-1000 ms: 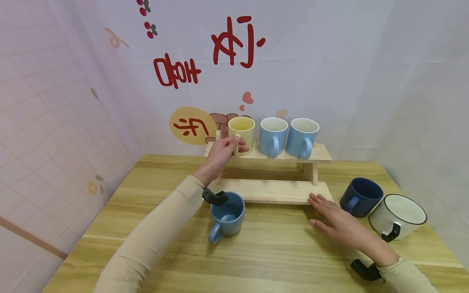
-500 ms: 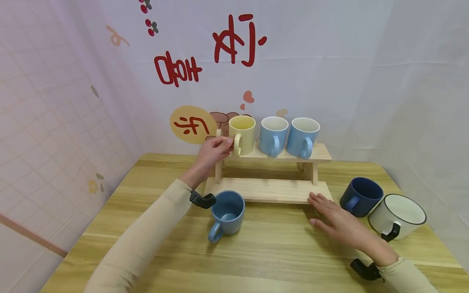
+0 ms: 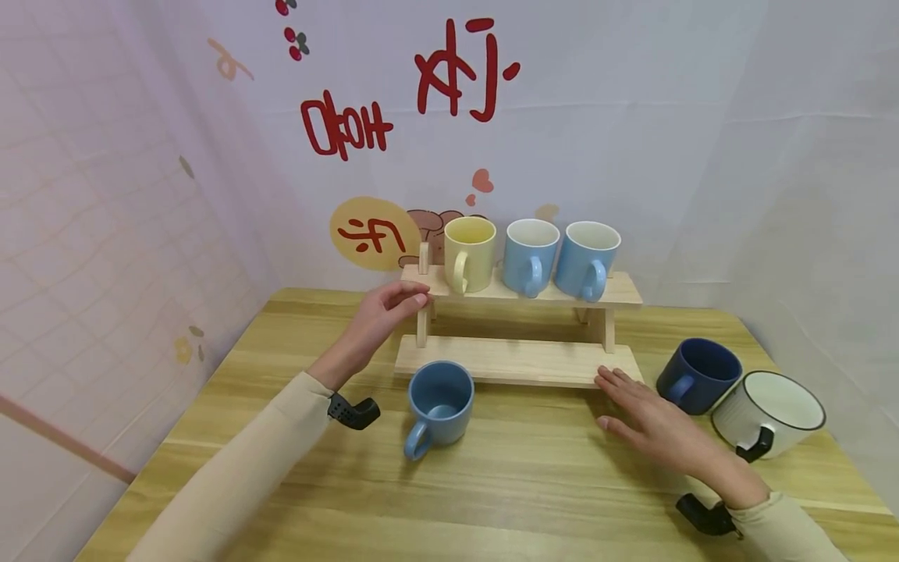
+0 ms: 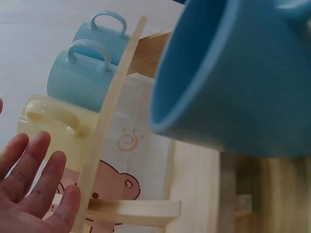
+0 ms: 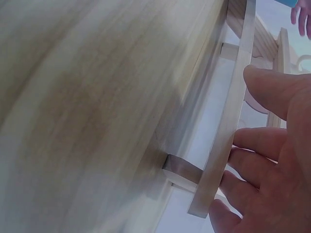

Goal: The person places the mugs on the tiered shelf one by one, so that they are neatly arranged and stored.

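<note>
A yellow mug (image 3: 472,257) and two light blue mugs (image 3: 528,261) (image 3: 586,261) stand upright in a row on the upper board of a two-tier wooden rack (image 3: 520,363). My left hand (image 3: 382,316) is at the rack's upper left corner, fingers loosely bent and holding nothing; in the left wrist view its spread fingers (image 4: 51,170) are near the yellow mug. My right hand (image 3: 656,429) rests its fingertips on the lower board's right end, its fingers extended along the board edge in the right wrist view. A medium blue mug (image 3: 441,402) stands upright before the rack's lower left.
Right of the rack, a navy mug (image 3: 698,375) stands beside a white mug (image 3: 772,414) with a black rim and handle. All of it is on a wood-grain table (image 3: 506,484). Behind rises a white cloth backdrop (image 3: 632,140) with red characters.
My left hand has let go of the yellow mug's handle and drawn back left and down. The yellow mug stays on the upper board. My right hand keeps its place on the rack.
</note>
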Motion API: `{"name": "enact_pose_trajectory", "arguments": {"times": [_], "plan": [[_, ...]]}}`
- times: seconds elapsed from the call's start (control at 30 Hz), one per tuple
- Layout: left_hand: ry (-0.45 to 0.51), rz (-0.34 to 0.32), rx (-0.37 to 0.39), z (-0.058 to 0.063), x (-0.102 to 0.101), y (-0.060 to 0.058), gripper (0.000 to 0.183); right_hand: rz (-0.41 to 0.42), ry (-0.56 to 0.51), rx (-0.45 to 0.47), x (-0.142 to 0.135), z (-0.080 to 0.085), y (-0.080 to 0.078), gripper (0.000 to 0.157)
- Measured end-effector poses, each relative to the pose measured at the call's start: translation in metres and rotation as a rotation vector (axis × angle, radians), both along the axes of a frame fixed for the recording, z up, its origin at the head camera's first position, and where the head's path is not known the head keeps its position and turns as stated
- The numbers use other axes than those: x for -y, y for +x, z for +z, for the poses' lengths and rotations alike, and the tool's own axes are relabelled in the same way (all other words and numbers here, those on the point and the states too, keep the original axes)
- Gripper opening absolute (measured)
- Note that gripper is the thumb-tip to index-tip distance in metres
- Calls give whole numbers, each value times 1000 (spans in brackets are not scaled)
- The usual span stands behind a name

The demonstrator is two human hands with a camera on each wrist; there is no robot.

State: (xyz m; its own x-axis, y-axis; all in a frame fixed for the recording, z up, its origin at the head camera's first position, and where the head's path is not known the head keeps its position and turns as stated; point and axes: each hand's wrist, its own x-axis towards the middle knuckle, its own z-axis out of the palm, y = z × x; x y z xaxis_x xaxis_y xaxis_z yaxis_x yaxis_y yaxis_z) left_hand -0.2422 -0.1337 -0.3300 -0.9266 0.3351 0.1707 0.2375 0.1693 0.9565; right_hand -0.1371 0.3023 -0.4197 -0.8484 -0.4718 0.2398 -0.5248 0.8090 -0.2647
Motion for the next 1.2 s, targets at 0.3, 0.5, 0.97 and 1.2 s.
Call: {"name": "enact_pose_trajectory", "arguments": {"times": [0.3,0.5,0.97,1.2], "plan": [[-56,-39,23,-10,23,23,44,2,1,-2,0,-1,-1,62],[-110,-60,13,-16,36,35,44,4,-6,4,-1,0,0,62],[-157,-137,69,-38,70,65,42,6,6,9,0,2,-1,63],[-175,-244,111,-49,83,74,38,2,10,5,2,3,1,62]]}}
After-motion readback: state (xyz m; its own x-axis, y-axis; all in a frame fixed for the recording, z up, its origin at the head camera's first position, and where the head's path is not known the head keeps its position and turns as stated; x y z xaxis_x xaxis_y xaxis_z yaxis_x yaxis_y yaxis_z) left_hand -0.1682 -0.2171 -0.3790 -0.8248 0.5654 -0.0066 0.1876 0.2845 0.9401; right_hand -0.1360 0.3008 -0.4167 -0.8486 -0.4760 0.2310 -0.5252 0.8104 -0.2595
